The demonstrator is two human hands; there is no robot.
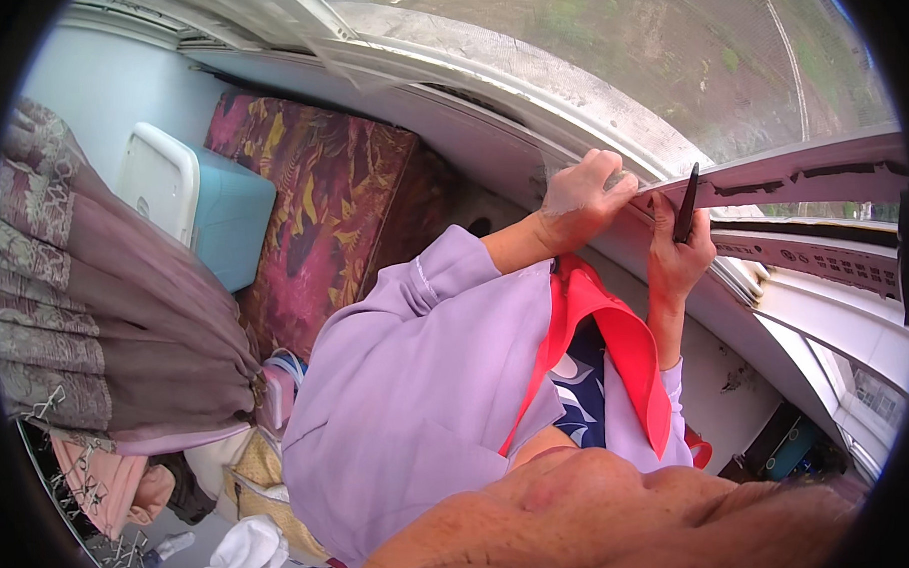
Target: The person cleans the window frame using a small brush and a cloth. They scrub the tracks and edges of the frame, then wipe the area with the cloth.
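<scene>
At the white window frame (529, 121), my left hand (589, 194) is closed, its fingers curled near the edge of the sill. Something small and greyish shows between them, too little to name. To its right, my right hand (677, 256) grips a slim dark tool with a pointed tip (688, 204), tip upward. Thumb and fingers press near the end of a long pale strip (801, 177) with ragged black marks, which runs off to the right along the window. Whether the tool touches the strip I cannot tell.
A second printed strip (814, 261) lies below the first. Behind the glass is open ground (656, 47). At left stand a patterned padded block (311, 189), a blue box with a white lid (234, 212) and a grey curtain (124, 286). Clothes (249, 557) lie low left.
</scene>
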